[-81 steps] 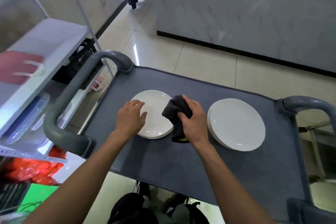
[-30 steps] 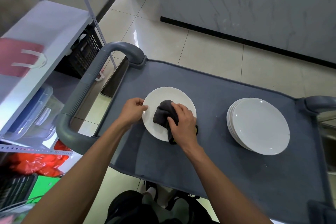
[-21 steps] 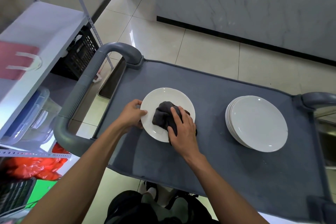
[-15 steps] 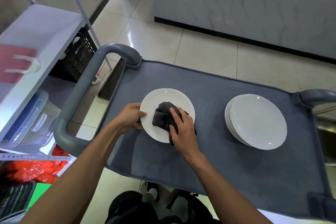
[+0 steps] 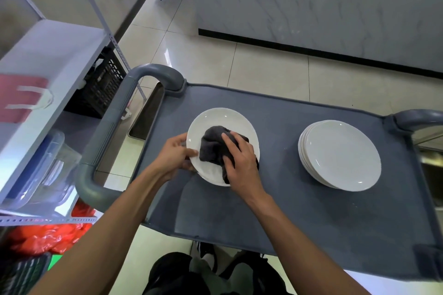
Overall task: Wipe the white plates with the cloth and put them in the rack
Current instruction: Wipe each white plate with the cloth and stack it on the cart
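Note:
A white plate (image 5: 225, 122) lies on the grey cart top (image 5: 287, 211), left of centre. A bunched dark grey cloth (image 5: 212, 145) sits on the plate. My right hand (image 5: 241, 159) lies over the cloth and grips it against the plate. At the plate's left rim my left hand (image 5: 173, 154) pinches the edge, thumb on top. A stack of several white plates (image 5: 340, 154) stands to the right on the cart, apart from both hands. No rack for plates is recognisable in view.
The cart has thick grey handles at the left (image 5: 105, 132) and right (image 5: 417, 118) ends. A metal shelf unit (image 5: 48, 60) with a clear plastic box (image 5: 45, 170) and a black crate (image 5: 100, 86) stands at the left. Tiled floor (image 5: 263, 67) lies beyond.
My right hand with the cloth moved from the plate's right edge onto its middle. My left hand shifted from lying on the plate to gripping its left rim. The camera moved closer.

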{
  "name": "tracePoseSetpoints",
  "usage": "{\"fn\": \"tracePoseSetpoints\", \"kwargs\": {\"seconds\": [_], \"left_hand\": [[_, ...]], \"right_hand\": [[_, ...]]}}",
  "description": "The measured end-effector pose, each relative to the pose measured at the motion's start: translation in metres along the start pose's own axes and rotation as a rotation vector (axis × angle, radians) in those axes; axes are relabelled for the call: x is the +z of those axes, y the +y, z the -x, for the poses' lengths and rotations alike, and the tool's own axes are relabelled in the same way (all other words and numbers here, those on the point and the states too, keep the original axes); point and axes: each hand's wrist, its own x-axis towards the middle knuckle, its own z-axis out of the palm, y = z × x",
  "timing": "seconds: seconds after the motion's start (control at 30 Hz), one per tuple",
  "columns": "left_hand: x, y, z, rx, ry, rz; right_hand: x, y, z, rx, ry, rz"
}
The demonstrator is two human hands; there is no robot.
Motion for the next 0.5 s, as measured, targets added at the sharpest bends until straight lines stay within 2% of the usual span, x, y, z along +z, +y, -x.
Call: {"fn": "tracePoseSetpoints", "kwargs": {"seconds": [0.5], "left_hand": [[0.044, 0.065, -0.003, 0.192, -0.153, -0.004]], "right_hand": [[-0.065, -0.010, -0.052, -0.078, 0.239, 0.079]]}}
